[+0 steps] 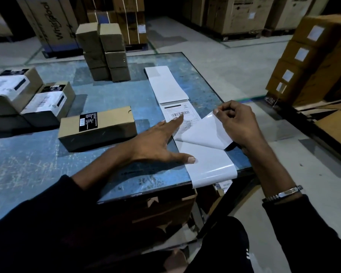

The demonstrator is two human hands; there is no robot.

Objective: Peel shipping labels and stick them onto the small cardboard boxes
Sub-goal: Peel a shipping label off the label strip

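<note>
My left hand (156, 142) lies flat with straight fingers, pressing the label strip (209, 164) on the desk (37, 164); my right hand (238, 123) pinches the half-peeled label (203, 134) corner. Next I must pull it free and carry it to the nearest small box (98, 128). The print is too small to read

A single wide-angle camera sat on the person's head, looking forward and down over the counter (47, 164) from close above. Both forearms reached into view from the bottom edge. The counter filled the middle, its near corner just below, and the warehouse floor (234, 62) stretched beyond it.
</note>
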